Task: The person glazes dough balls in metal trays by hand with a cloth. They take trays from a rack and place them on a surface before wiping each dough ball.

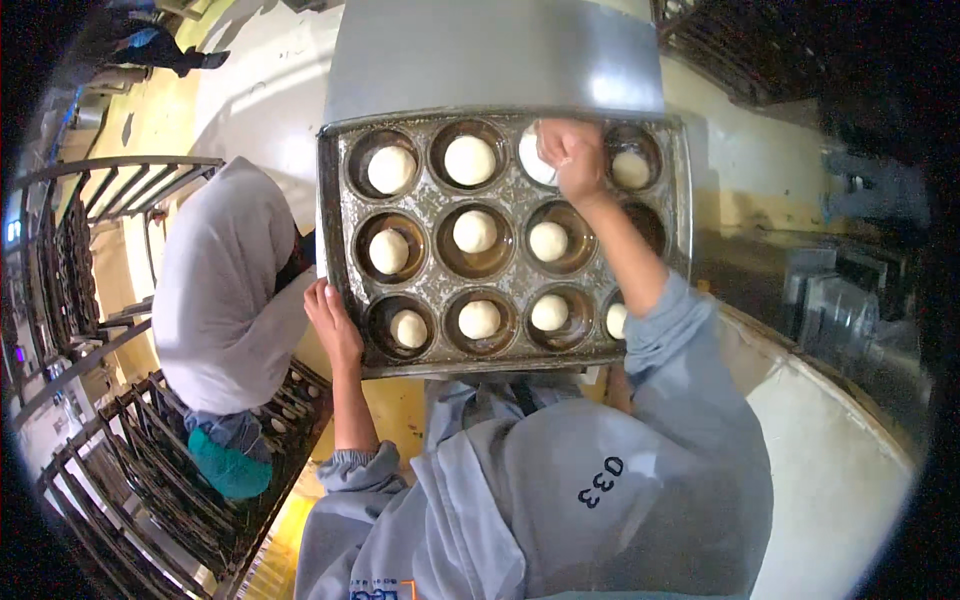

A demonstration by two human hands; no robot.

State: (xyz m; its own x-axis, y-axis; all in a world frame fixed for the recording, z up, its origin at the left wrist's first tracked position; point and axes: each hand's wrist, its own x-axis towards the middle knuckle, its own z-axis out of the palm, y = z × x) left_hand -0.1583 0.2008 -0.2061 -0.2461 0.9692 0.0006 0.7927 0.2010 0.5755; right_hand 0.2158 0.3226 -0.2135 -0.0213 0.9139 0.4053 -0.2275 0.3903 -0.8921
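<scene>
Left grip (pixel 336 328) at tray (pixel 512 201); cups (pixel 476 264) hold dough balls (pixel 474 231)

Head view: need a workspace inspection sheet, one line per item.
Surface: smooth grey top, seen beyond the tray.
Job's things: pale dough balls in most of the tray's cups; one cup mostly behind the right forearm.
Clutter: dim boxy shapes at right, unidentified.
Grippers: left hand at the tray's left rim; right hand curled over the far row's third cup, contact unclear.
Cables: nothing seen.
Surroundings: slatted racks and a co-worker in grey, left.
</scene>
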